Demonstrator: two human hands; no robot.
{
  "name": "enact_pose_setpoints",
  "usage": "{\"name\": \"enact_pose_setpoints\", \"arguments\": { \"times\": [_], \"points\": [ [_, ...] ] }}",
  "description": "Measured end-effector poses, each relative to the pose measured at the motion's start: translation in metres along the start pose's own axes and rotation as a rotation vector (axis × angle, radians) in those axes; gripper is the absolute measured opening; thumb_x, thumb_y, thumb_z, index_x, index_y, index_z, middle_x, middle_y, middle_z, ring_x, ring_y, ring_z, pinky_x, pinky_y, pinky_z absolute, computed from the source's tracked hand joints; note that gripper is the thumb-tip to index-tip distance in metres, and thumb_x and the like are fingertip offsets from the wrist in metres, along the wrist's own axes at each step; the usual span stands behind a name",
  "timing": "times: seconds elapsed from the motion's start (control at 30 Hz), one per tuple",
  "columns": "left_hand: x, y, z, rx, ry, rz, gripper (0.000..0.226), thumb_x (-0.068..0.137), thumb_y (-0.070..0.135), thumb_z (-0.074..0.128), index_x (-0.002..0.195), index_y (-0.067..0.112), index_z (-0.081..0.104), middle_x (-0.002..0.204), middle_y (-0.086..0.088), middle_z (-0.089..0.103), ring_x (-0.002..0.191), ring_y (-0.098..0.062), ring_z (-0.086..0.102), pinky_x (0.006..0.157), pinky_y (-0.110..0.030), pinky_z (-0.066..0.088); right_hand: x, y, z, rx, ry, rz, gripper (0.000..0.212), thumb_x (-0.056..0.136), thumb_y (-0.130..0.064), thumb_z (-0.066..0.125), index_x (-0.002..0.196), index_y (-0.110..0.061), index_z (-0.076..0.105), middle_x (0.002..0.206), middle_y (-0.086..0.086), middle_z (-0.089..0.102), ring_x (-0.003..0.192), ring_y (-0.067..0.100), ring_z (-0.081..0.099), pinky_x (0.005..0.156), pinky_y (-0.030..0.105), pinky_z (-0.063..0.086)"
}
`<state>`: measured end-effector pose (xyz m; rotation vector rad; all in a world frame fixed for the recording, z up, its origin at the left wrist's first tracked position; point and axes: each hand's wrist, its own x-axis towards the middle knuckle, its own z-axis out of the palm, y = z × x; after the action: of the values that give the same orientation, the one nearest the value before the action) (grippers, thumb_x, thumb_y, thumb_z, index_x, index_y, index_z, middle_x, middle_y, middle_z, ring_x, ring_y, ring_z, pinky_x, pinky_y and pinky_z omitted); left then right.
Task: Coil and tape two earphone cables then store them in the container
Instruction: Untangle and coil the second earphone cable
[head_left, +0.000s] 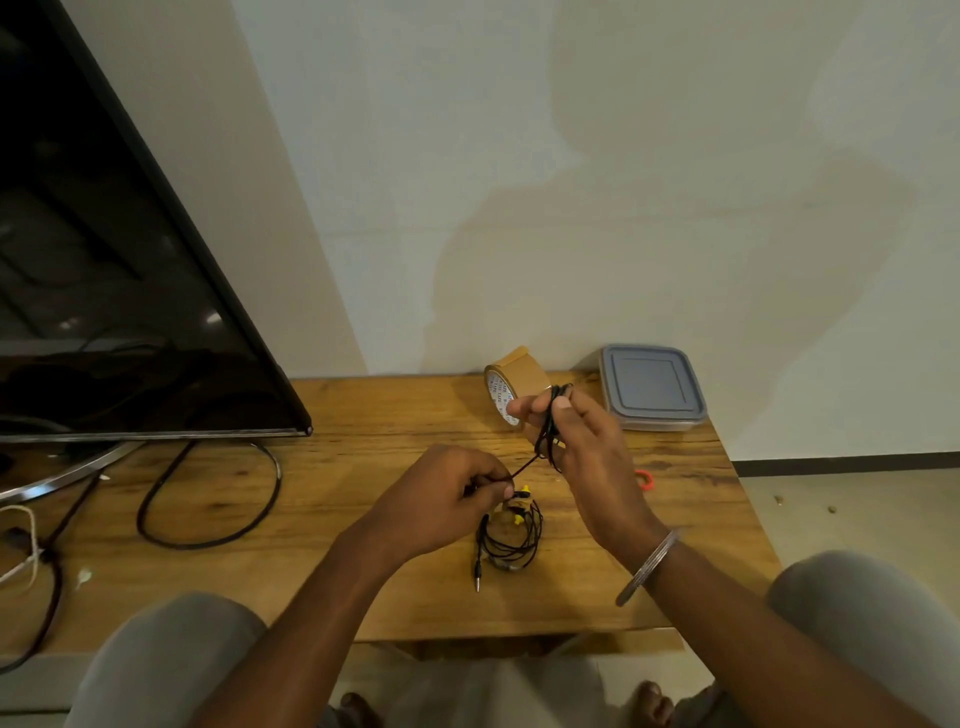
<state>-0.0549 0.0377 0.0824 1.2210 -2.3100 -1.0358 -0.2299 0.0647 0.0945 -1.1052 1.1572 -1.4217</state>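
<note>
My right hand (576, 441) is raised above the wooden table (363, 519) with a black earphone cable (549, 431) looped round its fingers. A taut strand runs down-left to my left hand (457, 499), which pinches the cable's end. Below the hands a second earphone (511, 540) lies coiled on the table, black with yellow buds, its jack pointing toward me. A brown tape roll (511, 376) stands on edge behind my right hand. The lidded grey container (652, 387) sits at the back right against the wall.
A dark TV screen (104, 286) on a metal stand fills the left side, with a thick black cable (208, 519) looping on the table. A small red-orange object (645, 479) lies right of my right hand. The table's right edge drops to the floor.
</note>
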Motion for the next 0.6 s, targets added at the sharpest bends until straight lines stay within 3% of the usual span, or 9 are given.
{"name": "enact_pose_setpoints", "arguments": {
  "times": [0.07,0.13,0.2,0.3,0.47,0.53,0.6],
  "points": [
    [0.001,0.004,-0.002,0.008,0.088,0.029,0.012,0.092,0.028,0.066,0.093,0.022,0.077,0.073,0.016,0.067,0.066,0.003,0.059,0.058,-0.016,0.042,-0.003,0.004,0.002,-0.176,-0.016,-0.042,0.027,0.105,-0.021,0.040,0.099,-0.012,0.065,0.108,0.005,0.074,0.109,0.016,0.068,0.097,0.039,0.052],
    [0.001,0.006,-0.003,0.016,0.161,0.065,0.012,0.091,0.031,0.067,0.087,0.024,0.076,0.070,0.014,0.067,0.062,-0.002,0.059,0.055,-0.025,0.047,-0.008,0.012,0.005,-0.324,-0.066,-0.056,0.026,0.105,-0.023,0.042,0.102,-0.012,0.065,0.098,-0.002,0.073,0.092,0.013,0.069,0.081,0.042,0.056],
    [0.000,0.005,-0.004,0.016,0.214,0.080,0.016,0.090,0.035,0.063,0.082,0.024,0.073,0.066,0.012,0.066,0.058,-0.007,0.059,0.054,-0.037,0.050,-0.014,0.016,0.011,-0.397,-0.117,-0.059,0.023,0.106,-0.021,0.043,0.100,-0.015,0.064,0.082,-0.003,0.068,0.073,0.021,0.063,0.065,0.045,0.053],
    [-0.001,0.002,-0.005,0.006,0.274,0.061,0.018,0.086,0.039,0.060,0.084,0.026,0.072,0.069,0.014,0.067,0.063,-0.005,0.061,0.057,-0.040,0.053,-0.017,0.017,0.015,-0.364,-0.158,-0.006,0.026,0.107,-0.018,0.041,0.096,-0.010,0.063,0.075,0.000,0.066,0.066,0.015,0.065,0.060,0.032,0.054],
    [0.002,0.001,0.000,-0.090,0.335,0.013,0.012,0.081,0.037,0.069,0.082,0.027,0.062,0.070,0.012,0.061,0.061,-0.008,0.056,0.056,-0.041,0.051,-0.013,0.016,0.014,-0.330,-0.154,0.115,0.032,0.105,-0.020,0.040,0.081,-0.008,0.058,0.061,-0.001,0.050,0.055,0.016,0.047,0.052,0.036,0.040],
    [0.002,0.000,-0.002,-0.159,0.349,-0.024,0.025,0.081,0.031,0.076,0.096,0.029,0.056,0.087,0.015,0.061,0.071,-0.007,0.058,0.059,-0.036,0.053,-0.012,0.013,0.014,-0.294,-0.158,0.147,0.034,0.104,-0.020,0.041,0.073,-0.014,0.055,0.058,0.000,0.045,0.050,0.014,0.041,0.049,0.033,0.037],
    [0.002,0.001,-0.005,-0.246,0.267,-0.018,0.045,0.084,0.027,0.076,0.122,0.033,0.053,0.113,0.018,0.062,0.092,-0.005,0.062,0.073,-0.032,0.057,-0.010,0.012,0.014,-0.279,-0.171,0.171,0.035,0.102,-0.020,0.041,0.069,-0.017,0.052,0.056,0.001,0.042,0.046,0.013,0.038,0.048,0.031,0.036]
  ]
}}
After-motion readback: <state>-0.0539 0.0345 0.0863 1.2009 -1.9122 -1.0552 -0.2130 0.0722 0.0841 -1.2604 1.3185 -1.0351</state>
